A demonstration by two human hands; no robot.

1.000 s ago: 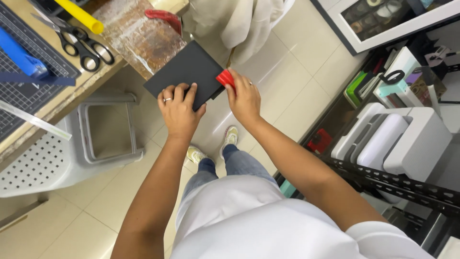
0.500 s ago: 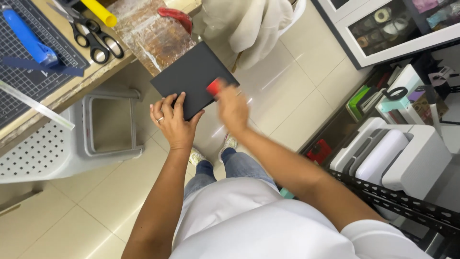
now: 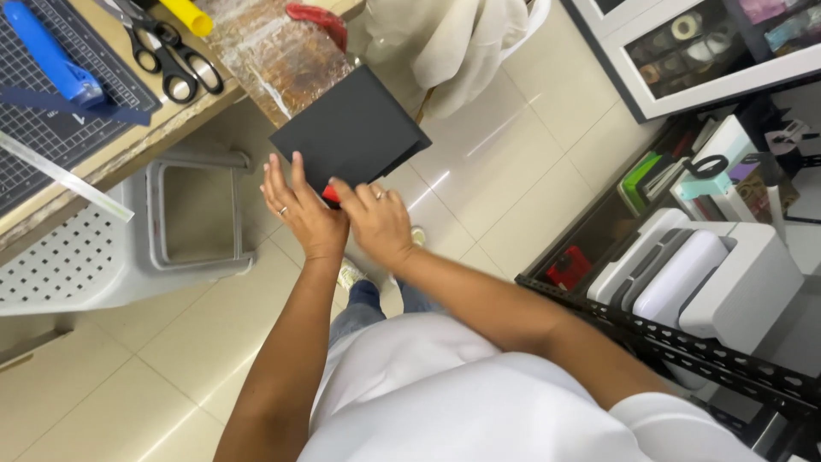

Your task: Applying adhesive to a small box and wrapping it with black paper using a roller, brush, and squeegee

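Observation:
A flat black sheet of card is held out in front of me, above the tiled floor. My left hand grips its near left edge, fingers spread under and along it; a ring is on one finger. My right hand presses a small red tool against the sheet's near edge, close beside the left hand. Most of the red tool is hidden by the fingers.
A worktable at the upper left carries a grid cutting mat, scissors, a blue tool, a yellow roll and a clear ruler. A grey plastic stool stands below it. A black shelf rack with white machines is at right.
My right hand has slid the red tool from the sheet's right corner along the near edge to the left, ending beside my left hand. The view has shifted slightly.

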